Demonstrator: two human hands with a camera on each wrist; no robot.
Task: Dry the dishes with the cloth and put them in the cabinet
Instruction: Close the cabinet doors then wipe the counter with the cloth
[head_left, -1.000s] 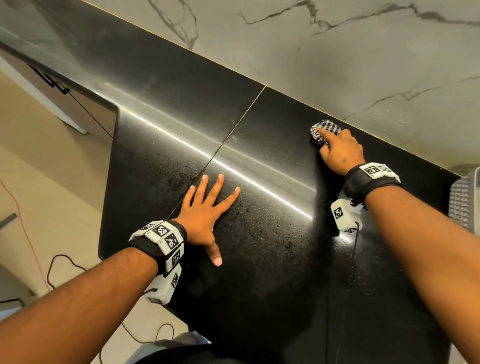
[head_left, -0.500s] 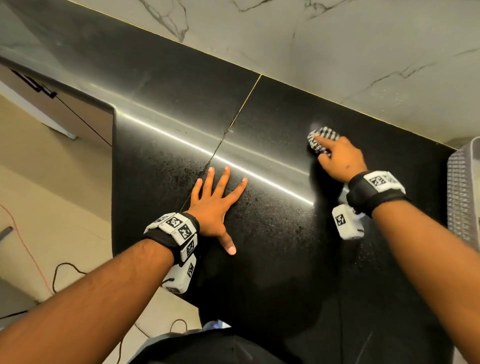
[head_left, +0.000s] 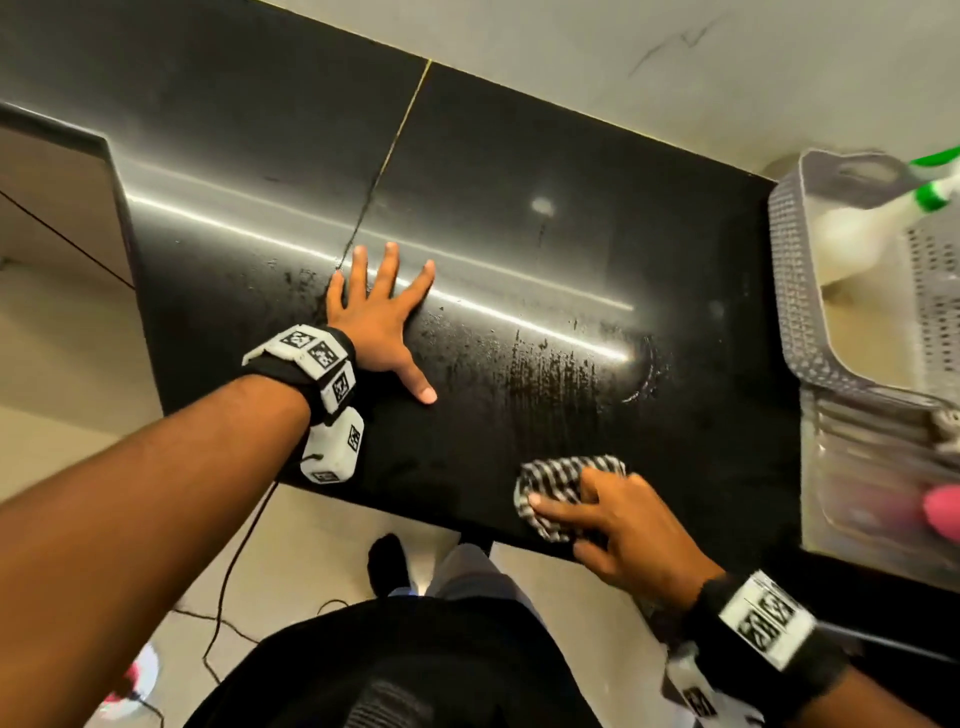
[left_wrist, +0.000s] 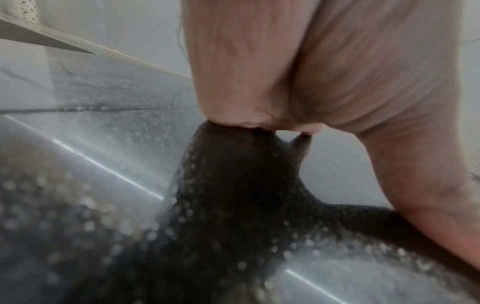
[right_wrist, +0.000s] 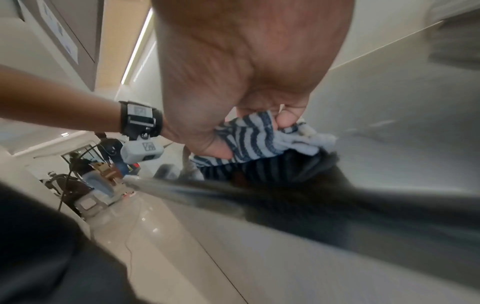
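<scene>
A person leans over a black stone countertop (head_left: 519, 156). Their right hand (head_left: 628, 535) grasps a bunched black-and-white striped cloth (head_left: 556, 488), fingers curled around it, pressing it on the counter at the near edge. A second ago the cloth was far back, near the marble wall; it has since been dragged toward the person, leaving wet streaks (head_left: 550, 374). The left hand (head_left: 379, 322) stays flat on the counter, fingers spread, holding nothing. A grey perforated basket (head_left: 795, 291) now shows more fully at the right.
</scene>
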